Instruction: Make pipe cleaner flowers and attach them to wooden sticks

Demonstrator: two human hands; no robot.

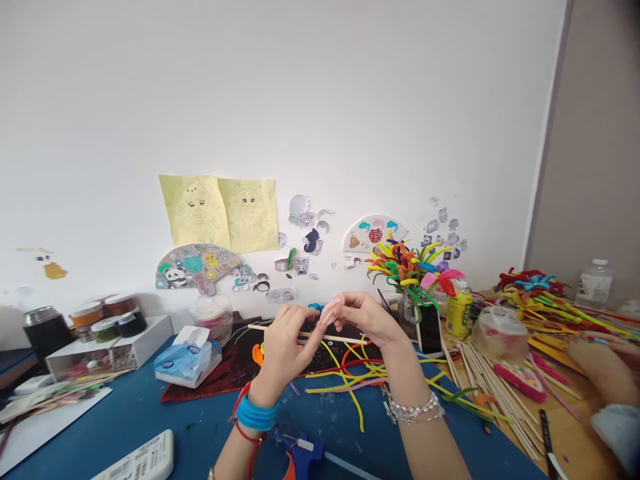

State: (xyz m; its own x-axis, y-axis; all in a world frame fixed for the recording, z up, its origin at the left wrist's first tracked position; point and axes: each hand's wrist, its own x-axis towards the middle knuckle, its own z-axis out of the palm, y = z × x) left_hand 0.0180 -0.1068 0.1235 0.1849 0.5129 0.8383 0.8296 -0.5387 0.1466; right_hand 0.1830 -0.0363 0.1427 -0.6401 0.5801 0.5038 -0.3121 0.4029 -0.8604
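Both hands meet above the middle of the table at a small, pale pink, folded piece (332,309) whose exact kind I cannot make out. My right hand (367,318) pinches its upper end between thumb and fingers. My left hand (287,341), fingers bent, has its thumb and fingertips against the lower left side. A thin wooden stick (345,339) crosses behind my left hand; whether those fingers grip it is hidden. Below the hands lie yellow, red and pink pipe cleaners (357,387). A blue glue gun (305,457) rests near the front edge.
Pipe-cleaner flowers (405,267) stand at the back, near a phone (430,330) and yellow bottle (457,313). Wooden sticks (495,387) lie right, beside another person's arm (597,367). On the left are a tissue pack (187,360), jars (105,330) and a white case (143,460).
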